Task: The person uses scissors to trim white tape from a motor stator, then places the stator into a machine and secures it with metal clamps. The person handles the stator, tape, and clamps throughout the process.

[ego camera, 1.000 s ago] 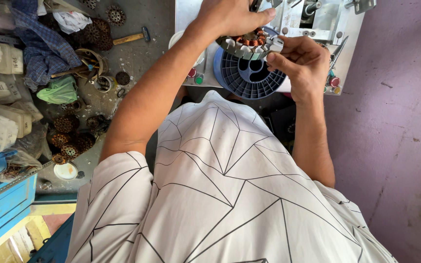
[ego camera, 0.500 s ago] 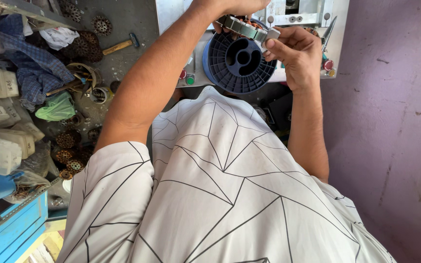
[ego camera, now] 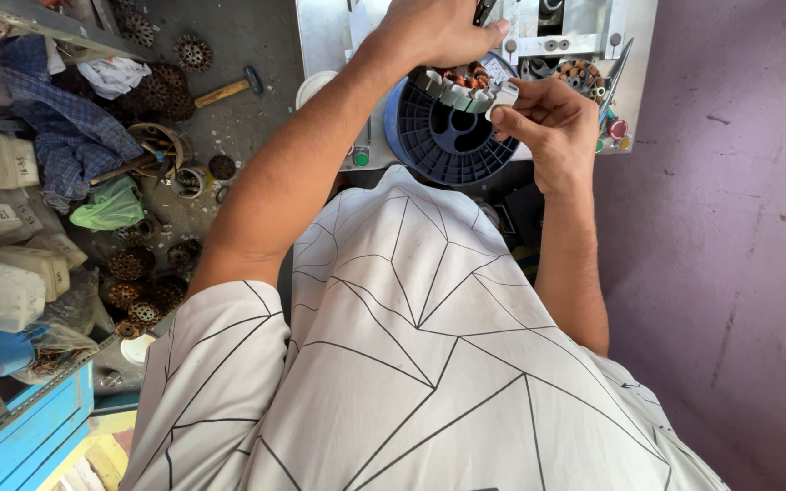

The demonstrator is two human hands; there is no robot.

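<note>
The wound stator ring [ego camera: 466, 88] now sits lower over the blue spool [ego camera: 452, 136], and the right hand [ego camera: 548, 123] pinches its edge closer.

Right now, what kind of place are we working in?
Most likely a small motor-winding or repair workshop. Both hands hold a ring-shaped stator with copper coils over a blue wire spool, more wound cores lie heaped on the floor, and a hammer sits nearby.

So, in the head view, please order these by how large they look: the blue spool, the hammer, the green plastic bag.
1. Blue spool, clearly largest, though it also lies nearer the camera.
2. Green plastic bag and hammer: too alike to rank; the bag is bulkier, the hammer long and thin.
</note>
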